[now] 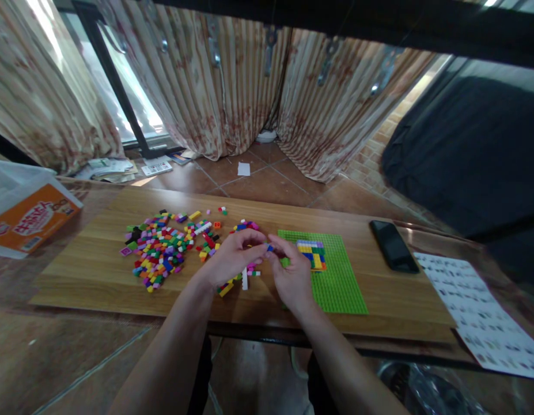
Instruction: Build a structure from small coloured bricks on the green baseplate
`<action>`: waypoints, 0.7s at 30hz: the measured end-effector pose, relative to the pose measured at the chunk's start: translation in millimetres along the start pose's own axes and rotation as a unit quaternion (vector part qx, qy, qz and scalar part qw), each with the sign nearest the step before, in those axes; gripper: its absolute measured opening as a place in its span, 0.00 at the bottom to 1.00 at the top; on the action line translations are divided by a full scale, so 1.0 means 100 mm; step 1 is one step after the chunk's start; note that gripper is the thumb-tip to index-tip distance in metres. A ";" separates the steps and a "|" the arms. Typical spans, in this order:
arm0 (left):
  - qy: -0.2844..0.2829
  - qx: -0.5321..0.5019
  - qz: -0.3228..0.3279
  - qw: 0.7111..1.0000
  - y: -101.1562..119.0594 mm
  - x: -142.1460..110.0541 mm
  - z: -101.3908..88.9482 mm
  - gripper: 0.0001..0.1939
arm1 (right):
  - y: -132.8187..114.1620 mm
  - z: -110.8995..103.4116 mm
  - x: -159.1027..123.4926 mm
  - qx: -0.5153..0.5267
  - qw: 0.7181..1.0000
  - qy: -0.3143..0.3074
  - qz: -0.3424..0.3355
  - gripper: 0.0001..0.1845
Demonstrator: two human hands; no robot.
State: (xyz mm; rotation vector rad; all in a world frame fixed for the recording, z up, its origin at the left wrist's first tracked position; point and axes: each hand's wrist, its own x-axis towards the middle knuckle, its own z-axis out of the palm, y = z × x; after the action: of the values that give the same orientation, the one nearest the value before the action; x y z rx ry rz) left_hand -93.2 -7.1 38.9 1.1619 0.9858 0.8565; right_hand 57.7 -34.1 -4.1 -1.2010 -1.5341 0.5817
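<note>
A small blue building brick (270, 248) sits between the fingertips of both hands, above the middle of the table. My left hand (238, 253) pinches it from the left, and my right hand (291, 271) closes on it from the right. Just right of my right hand lies a green baseplate (340, 282), partly covered by that hand. On it is a flat patch of joined bricks (316, 253) in white, purple, green, blue, yellow and orange. Loose bricks lie under and behind my left hand, partly hidden; among them is a long white brick (245, 279).
A large pile of mixed bricks (163, 248) spreads over the left of the wooden table (94, 265). A black phone (393, 246) lies right of the baseplate, and a printed sheet (478, 311) hangs over the right end. An orange and white box (33, 216) stands far left.
</note>
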 end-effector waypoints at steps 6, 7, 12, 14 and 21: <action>0.005 -0.013 -0.057 0.998 -0.03 0.02 0.02 0.08 | -0.02 0.00 -0.03 -0.118 0.991 -0.016 -0.060 0.20; 0.012 -0.021 -0.067 0.998 -0.03 0.02 0.02 0.07 | -0.03 0.00 -0.03 -0.130 0.989 -0.019 -0.066 0.20; 0.066 -0.088 -0.093 0.990 -0.04 0.03 -0.01 0.07 | -0.08 -0.02 -0.02 -0.113 0.993 0.004 -0.039 0.17; 0.097 -0.117 -0.085 0.985 -0.04 0.03 -0.07 0.09 | -0.07 -0.04 0.00 -0.058 0.998 0.019 0.005 0.18; 0.123 -0.104 -0.059 0.985 0.00 0.03 -0.19 0.10 | -0.01 0.00 0.08 0.234 0.957 0.045 0.168 0.13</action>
State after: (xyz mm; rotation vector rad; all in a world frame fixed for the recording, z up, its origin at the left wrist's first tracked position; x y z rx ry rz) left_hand -110.0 2.1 36.1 0.8251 1.1256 0.9990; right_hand 57.8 -27.2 -0.1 -1.0990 -1.0376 1.0361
